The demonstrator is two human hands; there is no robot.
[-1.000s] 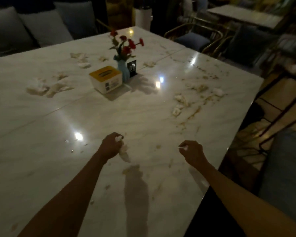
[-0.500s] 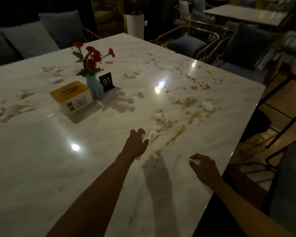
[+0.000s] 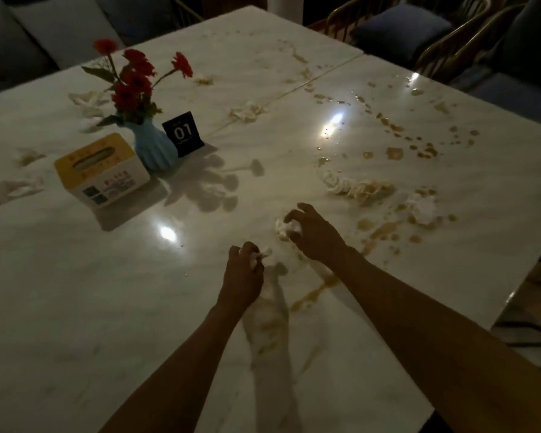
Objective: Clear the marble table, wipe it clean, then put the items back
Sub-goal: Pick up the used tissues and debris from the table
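**Marble table, soiled, both hands on tissue scraps**

1. Left hand (image 3: 242, 276): nearest the viewer, well in front of the blue vase (image 3: 152, 148). Fingers curled tight round a small tissue wad (image 3: 260, 255), which pokes out at the knuckles.
2. Right hand (image 3: 316, 234): just beyond and to the right of the left hand. Fingers bent and spread, tips closing on a crumpled tissue (image 3: 284, 228) that lies on the marble table (image 3: 75, 292).
3. Brown spill streak (image 3: 317, 290): runs under the right forearm, farther from the vase than either hand.
4. Tissue box (image 3: 102, 170): yellow top, white sides, touching or nearly touching the vase on its left front (contact not certain in the dim light).
5. Soaked tissue clump (image 3: 356, 187): far right of the vase, beyond the right hand; another white wad (image 3: 423, 206) lies further right.
6. Vase: holds red flowers (image 3: 135, 79), stands upright.
7. Number card (image 3: 183, 132): black, reads "01", just right of the vase.
8. Brown droplets (image 3: 394, 153): scattered right of the card.
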